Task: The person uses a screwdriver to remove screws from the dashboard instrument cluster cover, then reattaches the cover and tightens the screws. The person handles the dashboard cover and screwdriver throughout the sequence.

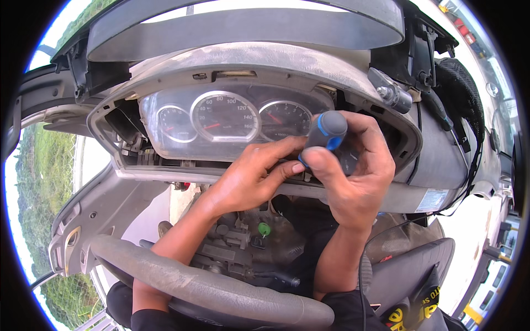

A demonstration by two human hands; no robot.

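Observation:
My right hand (pixel 353 176) grips a grey and blue screwdriver (pixel 327 128) held upright over the lower right part of an instrument cluster (pixel 223 118). My left hand (pixel 259 174) reaches in from the lower left, its thumb and index finger closed by the lower end of the screwdriver; what they pinch is hidden behind the handle. The cluster sits in an open dashboard housing (pixel 142 168), with gaps showing at its sides and lower edge.
The steering wheel (pixel 204 281) crosses below my hands. A key with a green fob (pixel 264 229) hangs by the column. A second screwdriver (pixel 441 116) and a grey cylindrical object (pixel 392 96) lie right of the housing. A black cable (pixel 408 219) runs down the right.

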